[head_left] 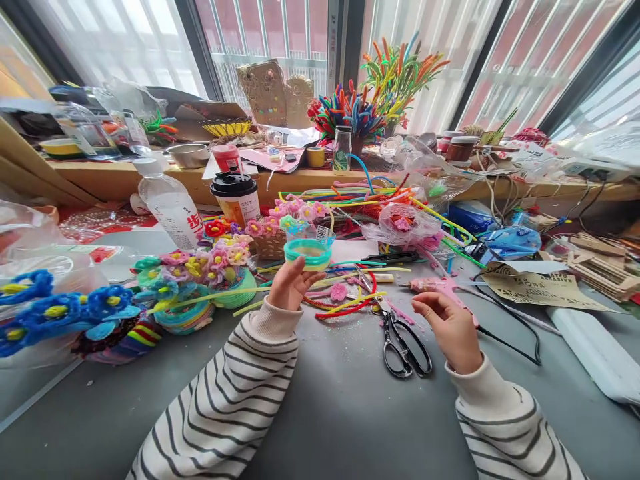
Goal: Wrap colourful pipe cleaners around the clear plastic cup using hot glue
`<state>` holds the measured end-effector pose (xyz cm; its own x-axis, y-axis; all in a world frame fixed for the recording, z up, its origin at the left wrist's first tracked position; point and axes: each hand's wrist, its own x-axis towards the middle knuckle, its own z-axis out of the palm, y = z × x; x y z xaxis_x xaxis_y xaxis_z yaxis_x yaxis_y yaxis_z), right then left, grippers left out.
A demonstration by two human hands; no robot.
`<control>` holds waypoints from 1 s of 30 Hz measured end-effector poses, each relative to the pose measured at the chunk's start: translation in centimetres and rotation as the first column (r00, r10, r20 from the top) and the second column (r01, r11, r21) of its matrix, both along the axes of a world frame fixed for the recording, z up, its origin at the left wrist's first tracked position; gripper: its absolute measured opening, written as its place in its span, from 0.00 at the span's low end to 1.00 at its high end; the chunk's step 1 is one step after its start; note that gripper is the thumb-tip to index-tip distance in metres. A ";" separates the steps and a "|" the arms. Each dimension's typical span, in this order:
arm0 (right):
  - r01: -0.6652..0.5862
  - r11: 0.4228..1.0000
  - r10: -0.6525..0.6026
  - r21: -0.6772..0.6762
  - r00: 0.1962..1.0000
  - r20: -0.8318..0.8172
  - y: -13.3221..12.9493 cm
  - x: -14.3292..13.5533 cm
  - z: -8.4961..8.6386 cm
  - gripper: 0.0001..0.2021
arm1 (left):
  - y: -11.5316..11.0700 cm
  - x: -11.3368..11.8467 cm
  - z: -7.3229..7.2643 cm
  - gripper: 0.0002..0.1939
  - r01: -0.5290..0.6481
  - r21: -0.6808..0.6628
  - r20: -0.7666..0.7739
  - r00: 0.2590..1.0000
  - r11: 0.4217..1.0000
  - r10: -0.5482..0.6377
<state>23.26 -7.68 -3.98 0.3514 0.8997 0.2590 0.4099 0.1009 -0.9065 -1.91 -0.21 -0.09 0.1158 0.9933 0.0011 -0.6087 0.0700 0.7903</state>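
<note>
My left hand (pixel 289 283) is closed around a small round cup (pixel 308 256) wrapped in turquoise and pale yellow pipe cleaner, held upright above the table. In the air to the right, my right hand (pixel 447 327) has its thumb and fingers pressed together; whatever it may pinch is too small to make out. Just behind it lies a pink glue gun (pixel 440 288) with a black cord. Black-handled scissors (pixel 406 347) rest on the table between my hands. Near their blades are red and yellow pipe cleaners (pixel 350 309) and a pink fuzzy flower (pixel 339 291).
Blue pipe-cleaner flowers (pixel 55 311) and finished flower pots (pixel 185 310) stand at left. Behind them are a water bottle (pixel 167 203) and a lidded coffee cup (pixel 236 198). A white power strip (pixel 595 350) lies right. Loose pipe cleaners (pixel 345 197) pile up before the cluttered ledge (pixel 290 180).
</note>
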 end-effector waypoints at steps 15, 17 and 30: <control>-0.224 0.969 0.223 0.101 0.974 0.025 0.0 -3.3 1.4 0.10 | -0.2 -0.5 -0.5 0.34 0.329 -0.133 0.092 0.943 0.935 -0.319; -0.282 0.953 0.282 0.109 0.959 0.016 0.1 -4.3 2.1 0.11 | -0.3 -0.4 -0.6 0.36 0.374 -0.154 0.184 0.920 0.915 -0.345; -0.355 0.923 0.337 0.149 0.932 0.132 4.1 -11.2 3.3 0.21 | 1.1 2.7 -0.6 0.34 0.320 -0.087 0.396 0.880 0.943 -0.262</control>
